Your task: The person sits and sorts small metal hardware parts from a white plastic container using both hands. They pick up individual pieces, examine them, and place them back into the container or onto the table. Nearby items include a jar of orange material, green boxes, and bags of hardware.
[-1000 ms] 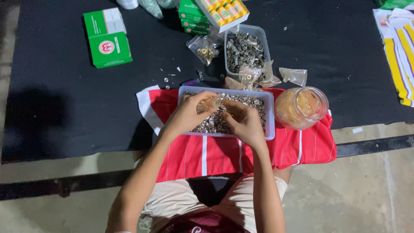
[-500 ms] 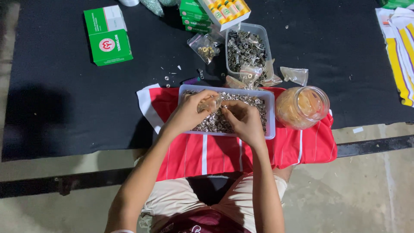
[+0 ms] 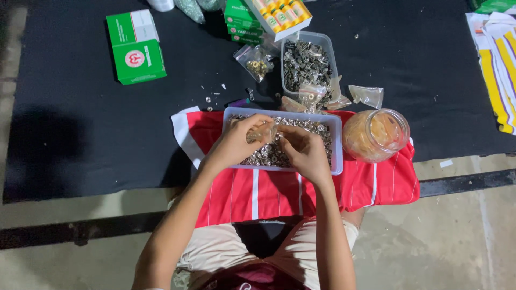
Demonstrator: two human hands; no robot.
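A clear rectangular tub (image 3: 336,140) full of small silver metal fasteners rests on a red cloth with white stripes (image 3: 258,193). Both hands are over the tub. My left hand (image 3: 238,140) pinches a small clear plastic bag (image 3: 263,132) at its mouth. Close beside it on the right, my right hand (image 3: 302,150) has its fingers curled toward that bag, and what it holds is hidden. The fingertips of the two hands nearly meet above the fasteners.
A second tub of darker metal parts (image 3: 308,62) and several small clear bags (image 3: 366,95) lie behind. An orange-tinted clear jar (image 3: 375,134) stands to the right. Green and white boxes (image 3: 135,47) sit on the black mat (image 3: 80,123); yellow-striped cloth (image 3: 500,59) lies far right.
Both hands stay over the tub, with only small finger movements at the bag between them.
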